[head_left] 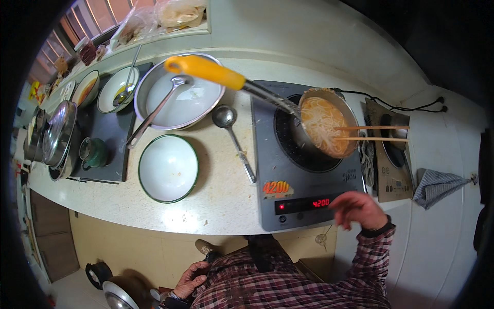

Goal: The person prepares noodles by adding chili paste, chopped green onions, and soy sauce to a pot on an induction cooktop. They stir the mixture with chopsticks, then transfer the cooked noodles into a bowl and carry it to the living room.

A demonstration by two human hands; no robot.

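My right hand [357,208] hovers with its fingers spread just over the control panel at the front of the grey induction cooker [298,201], holding nothing. On the cooker stands a small pan of noodles [324,126] with a long yellow handle [206,69] pointing left. A pair of chopsticks [373,133] lies across the pan's right rim. My left hand [191,279] hangs low by my body, below the counter edge, fingers curled and empty.
Left of the cooker lie a metal ladle [231,134], an empty green-rimmed bowl [168,167] and a large steel basin [180,98] with a ladle in it. Further left are sauce bowls [118,87], a small green pot [95,152] and a lidded pot [56,134]. A striped cloth [437,186] lies right.
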